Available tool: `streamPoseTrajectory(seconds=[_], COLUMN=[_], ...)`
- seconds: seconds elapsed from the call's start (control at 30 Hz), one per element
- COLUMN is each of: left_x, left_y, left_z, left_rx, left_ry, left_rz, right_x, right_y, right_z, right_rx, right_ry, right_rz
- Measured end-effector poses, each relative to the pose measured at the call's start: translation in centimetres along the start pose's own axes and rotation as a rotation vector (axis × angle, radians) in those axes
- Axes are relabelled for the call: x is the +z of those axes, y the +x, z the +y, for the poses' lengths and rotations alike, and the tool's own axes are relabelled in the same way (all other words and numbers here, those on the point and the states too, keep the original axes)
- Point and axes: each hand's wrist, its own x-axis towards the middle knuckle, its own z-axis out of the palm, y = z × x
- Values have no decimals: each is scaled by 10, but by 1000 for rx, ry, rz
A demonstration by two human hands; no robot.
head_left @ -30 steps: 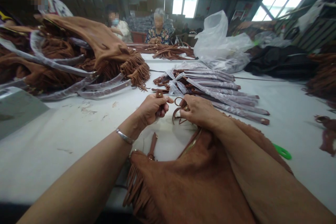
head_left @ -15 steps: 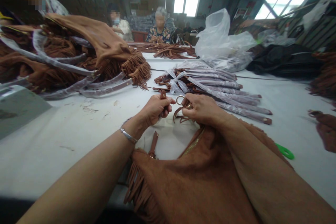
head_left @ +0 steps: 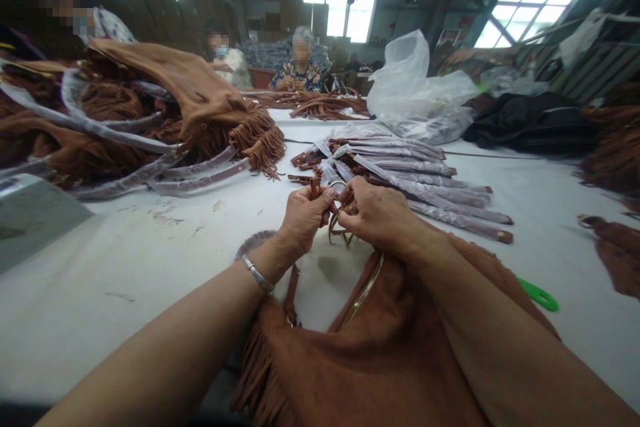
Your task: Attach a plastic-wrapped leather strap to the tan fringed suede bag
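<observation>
Closing in on each other since the earlier frame, our two hands are nearly touching above a white-covered work table (head_left: 100,293). Our left hand (head_left: 306,219) is clamping a small brown leather strap tab (head_left: 315,187) between its thumb and curled fingers. Our right hand (head_left: 379,215) is pinching, fingers together, a thin brown leather strap (head_left: 338,232) beside a round metal ring (head_left: 337,183). Our knuckles are hiding part of the ring, so we cannot tell how it joins the strap.

Just beneath our hands, a tan-brown suede fringed bag (head_left: 350,360) with a gold metal zipper (head_left: 364,290) is lying on the table, and our right forearm is resting across it. A short brown leather strap (head_left: 291,293) is rising from the bag beneath our left wrist, which is wearing a silver bangle (head_left: 257,273).

Just beyond our hands, a stack of plastic-wrapped bag handles (head_left: 400,173) is lying on the table. A heap of fringed brown suede bags (head_left: 185,87) is spilling across the far left, and a green scissor handle (head_left: 539,295) is lying to our right. Farther off, a crumpled clear plastic sack (head_left: 415,80) is slumping on the table, while a seated co-worker in a floral top (head_left: 299,77) is working with both hands behind brown straps (head_left: 315,105).
</observation>
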Motion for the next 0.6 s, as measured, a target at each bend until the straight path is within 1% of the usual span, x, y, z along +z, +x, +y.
streamPoseTrajectory(seconds=[0.07, 0.13, 0.17, 0.2, 0.23, 0.3, 0.33, 0.37, 0.4, 0.43, 0.47, 0.5, 0.53, 0.6], left_x=[-2, -8, -13, -18, -23, -34, -39, -43, -46, -47, -48, -48, -46, -42], left_y=[1, 3, 4, 5, 5, 7, 8, 8, 9, 10, 10, 11, 10, 9], left_z=[2, 9, 14, 19, 24, 30, 32, 32, 31, 29, 26, 23, 21, 18], left_rx=[137, 289, 348, 377, 373, 276, 198, 122, 57, 9, -24, -47, -64, -94], left_ry=[201, 486, 611, 699, 740, 691, 618, 524, 423, 330, 254, 199, 166, 137], left_rz=[28, -10, -67, -147, -247, -465, -525, -527, -479, -405, -334, -292, -286, -331], right_x=[-1, -2, -2, -2, -1, 0, 1, 2, 2, 3, 3, 2, 2, 1], right_y=[-1, -2, -3, -4, -5, -6, -7, -7, -7, -7, -6, -5, -5, -4], right_z=[-1, 1, 2, 3, 3, 3, 3, 2, 2, 1, 2, 2, 3, 5], right_rx=[0, -23, -47, -80, -125, -234, -284, -315, -324, -313, -287, -257, -232, -204], right_ry=[-1, -4, -2, 3, 11, 31, 43, 56, 67, 75, 80, 83, 84, 76], right_rz=[2, -35, -64, -92, -112, -115, -98, -72, -46, -22, -2, 13, 23, 30])
